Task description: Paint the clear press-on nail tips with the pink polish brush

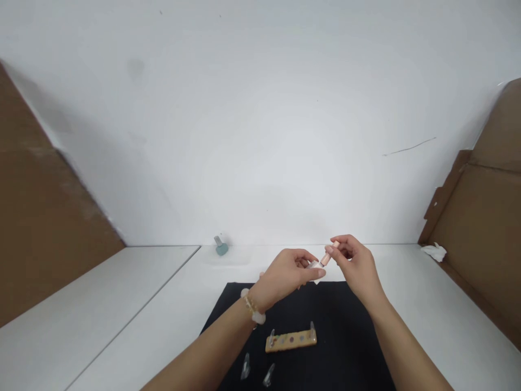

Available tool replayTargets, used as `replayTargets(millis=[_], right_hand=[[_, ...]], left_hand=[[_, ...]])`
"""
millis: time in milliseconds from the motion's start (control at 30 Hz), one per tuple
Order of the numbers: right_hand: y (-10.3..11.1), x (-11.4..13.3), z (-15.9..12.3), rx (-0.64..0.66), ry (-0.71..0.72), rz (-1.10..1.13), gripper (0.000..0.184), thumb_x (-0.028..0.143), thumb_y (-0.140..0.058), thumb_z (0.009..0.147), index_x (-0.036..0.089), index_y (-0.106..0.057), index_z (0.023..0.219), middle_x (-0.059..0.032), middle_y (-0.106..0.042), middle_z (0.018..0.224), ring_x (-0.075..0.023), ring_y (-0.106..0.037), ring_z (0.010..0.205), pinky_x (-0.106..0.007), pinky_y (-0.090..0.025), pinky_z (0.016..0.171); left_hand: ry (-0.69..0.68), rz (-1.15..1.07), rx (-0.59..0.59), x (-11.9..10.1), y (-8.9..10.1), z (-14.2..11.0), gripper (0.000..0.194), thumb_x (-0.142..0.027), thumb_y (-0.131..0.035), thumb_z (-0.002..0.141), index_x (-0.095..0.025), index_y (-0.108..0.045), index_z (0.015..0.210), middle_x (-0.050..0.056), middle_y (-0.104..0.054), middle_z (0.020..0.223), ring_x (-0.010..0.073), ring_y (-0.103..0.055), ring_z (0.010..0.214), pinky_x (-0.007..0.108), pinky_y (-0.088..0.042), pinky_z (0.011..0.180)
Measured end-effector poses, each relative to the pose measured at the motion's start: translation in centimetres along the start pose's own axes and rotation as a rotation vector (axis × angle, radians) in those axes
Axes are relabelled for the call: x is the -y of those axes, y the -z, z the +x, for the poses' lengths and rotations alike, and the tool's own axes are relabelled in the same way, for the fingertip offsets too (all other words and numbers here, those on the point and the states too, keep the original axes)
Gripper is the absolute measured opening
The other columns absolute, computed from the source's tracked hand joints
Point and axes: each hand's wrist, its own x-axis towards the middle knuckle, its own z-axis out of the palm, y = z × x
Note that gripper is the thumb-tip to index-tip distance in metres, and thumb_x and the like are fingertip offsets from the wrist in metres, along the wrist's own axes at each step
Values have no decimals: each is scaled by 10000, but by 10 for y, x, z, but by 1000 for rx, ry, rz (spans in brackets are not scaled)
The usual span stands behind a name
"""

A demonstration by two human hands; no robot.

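Above the far edge of the black mat, my left hand [293,270] is closed around a small, pale nail polish bottle [316,265], mostly covered by the fingers. My right hand [354,260] pinches its pink cap [330,253], which slants up to the right from the bottle's neck. Whether the cap is screwed on or loose, I cannot tell. Below the hands, a tan bar [291,340] with coloured round spots lies on the mat. Clear nail-tip-like pieces stand upright at its left end [272,337] and right end [312,328].
Two clear clip-like pieces, one left [245,366] and one right [268,375], lie on the black mat [337,347]. A teal nail polish bottle [221,248] stands near the white back wall. Crumpled white tissue [434,252] lies by the brown cardboard [480,233] at right.
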Motion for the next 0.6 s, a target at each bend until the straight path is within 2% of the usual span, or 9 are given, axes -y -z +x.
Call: replayTargets(millis=[100, 333, 500, 600], right_hand=[[-1, -2, 1, 3, -2, 5, 326, 517, -714, 853, 208, -689, 955, -18, -697, 723, -183, -555, 619, -310, -442, 597], [-2, 0, -1, 4, 9, -7, 283, 476, -719, 867, 216, -691, 974, -25, -718, 759, -197, -594, 673, -322, -477, 654], [-2, -4, 1, 13, -8, 24, 346, 545, -725, 842, 211, -690, 927, -4, -668, 682, -175, -540, 585, -300, -423, 553], [-3, -5, 1, 9, -10, 38, 357, 551, -740, 832, 207, -698, 918, -8, -671, 681, -175, -540, 592, -299, -421, 554]], left_hand=[[13, -14, 12, -1, 1, -1, 300, -375, -806, 725, -148, -737, 910, -30, -627, 655, 137, -549, 565, 266, -417, 545], [19, -34, 13, 5, -2, 0, 309, -393, -819, 718, -164, -718, 899, -40, -625, 616, 137, -543, 547, 268, -409, 545], [30, -54, 33, -3, 2, -3, 314, -446, -836, 703, -170, -736, 813, -34, -637, 621, 122, -529, 516, 259, -418, 518], [28, -59, 31, -1, 2, -3, 306, -434, -838, 701, -173, -731, 818, -33, -643, 615, 131, -549, 522, 264, -433, 521]])
